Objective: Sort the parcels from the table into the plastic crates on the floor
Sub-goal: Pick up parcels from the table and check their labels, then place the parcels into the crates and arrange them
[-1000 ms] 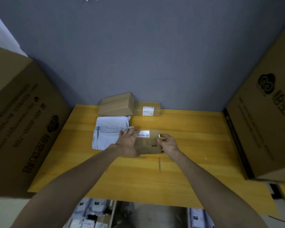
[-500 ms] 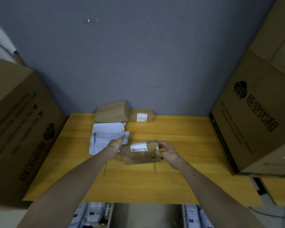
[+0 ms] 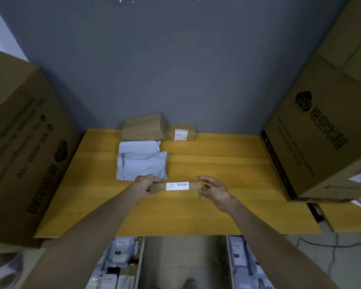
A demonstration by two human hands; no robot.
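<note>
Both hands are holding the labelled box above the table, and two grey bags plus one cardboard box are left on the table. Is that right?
Not quite. The head view shows two cardboard boxes at the back of the table, a plain box and a smaller box, not one. The left hand and right hand do hold the labelled box.

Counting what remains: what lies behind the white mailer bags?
A plain cardboard box, with a smaller labelled box beside it. Anything behind them is covered.
</note>
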